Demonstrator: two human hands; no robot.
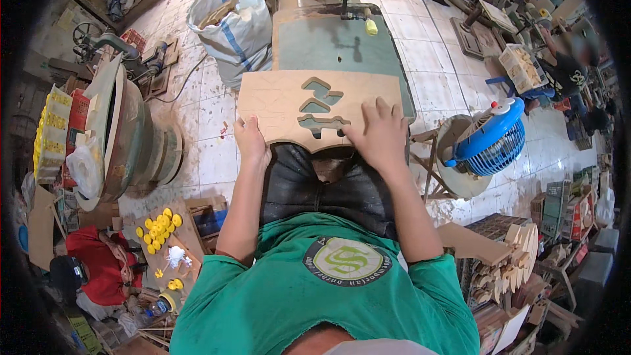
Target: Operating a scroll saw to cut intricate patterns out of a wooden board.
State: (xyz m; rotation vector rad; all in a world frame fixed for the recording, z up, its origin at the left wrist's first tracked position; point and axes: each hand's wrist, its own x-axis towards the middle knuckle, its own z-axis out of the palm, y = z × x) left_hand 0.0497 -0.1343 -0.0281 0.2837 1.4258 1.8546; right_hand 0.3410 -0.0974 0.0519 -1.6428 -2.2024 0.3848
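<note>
A tan wooden board [276, 102] lies at the front end of a greenish machine table [305, 43], just past my lap. Several shapes are cut through its middle, and its near edge curves inward. My left hand [252, 141] grips the board's left near corner, thumb on top, the other fingers partly hidden. Flat on the right side of the board rests my right hand [383, 135], its fingers spread beside the lowest cut-out. Faint outlines seem to be marked on the board's left half. Over the table's far end reaches a metal arm [345, 10] with a yellow-green piece [371, 27].
Left of the table stands a white sack [230, 26] of wood scraps. A blue fan [490, 138] sits on a round stand to my right. Yellow pieces [160, 229] lie on a board at lower left, near a person in red [102, 263]. Cut wood [506, 266] is piled lower right.
</note>
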